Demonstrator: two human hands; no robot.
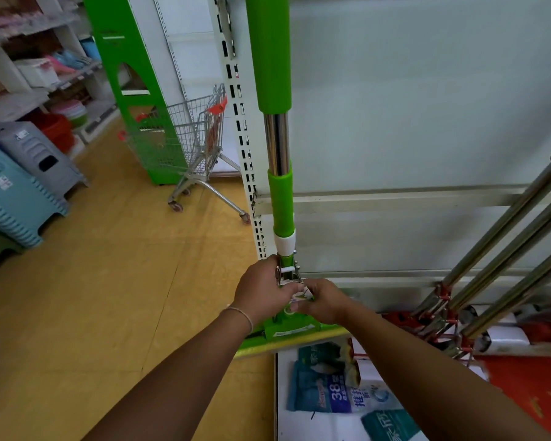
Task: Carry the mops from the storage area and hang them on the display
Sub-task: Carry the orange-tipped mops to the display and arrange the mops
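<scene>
So the green mop (275, 122) is standing upright right against the white display panel (427, 106), handle running up past 12 o'clock out of view, head down near the floor at about 6 o'clock of the pole. Both hands are on the metal clamp just above the mop head. The left hand (261, 289) has its grip clenched around the left side of that bracket, and the right hand (320, 302) is pinching a bit of packaging or label at the same spot, fingers curled. Over at 3 o'clock, three red mops (503, 243) lean against the same panel. A shopping cart (198, 144) sits at 10 o'clock, with plastic stools (16, 192) at 9.
</scene>
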